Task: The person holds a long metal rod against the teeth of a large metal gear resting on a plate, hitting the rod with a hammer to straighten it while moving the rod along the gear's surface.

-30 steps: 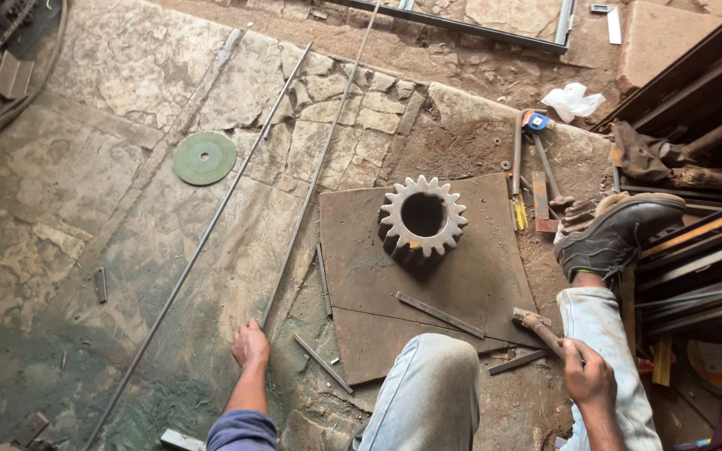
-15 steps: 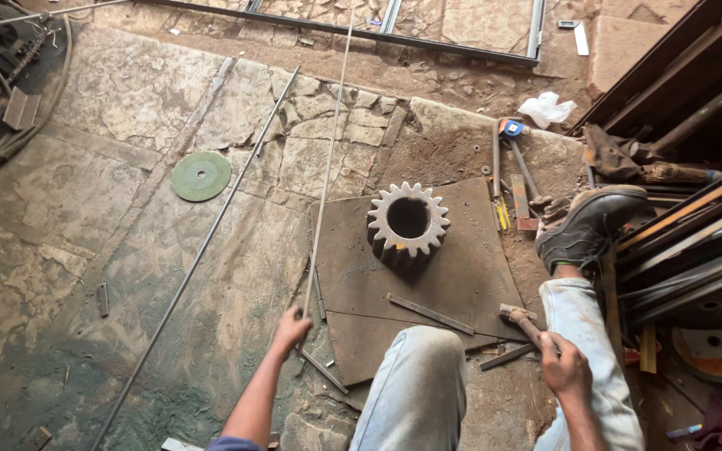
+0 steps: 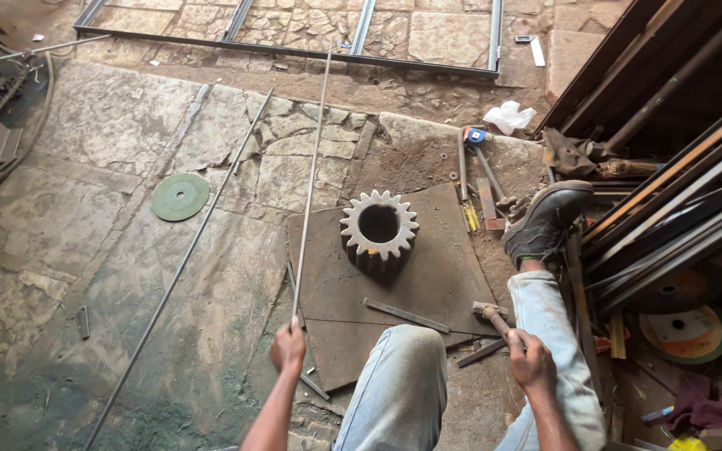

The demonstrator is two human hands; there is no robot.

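With your left hand (image 3: 288, 348) closed round the near end of the long rod (image 3: 311, 179) and your right hand (image 3: 531, 364) gripping the hammer (image 3: 491, 314), steady the rod across the plate (image 3: 428, 284) beside the gear (image 3: 378, 230).

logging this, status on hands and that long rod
Left hand gripping thin steel rod, lifted off floor. Right hand holding hammer. Gear upright on plate, beside the rod.
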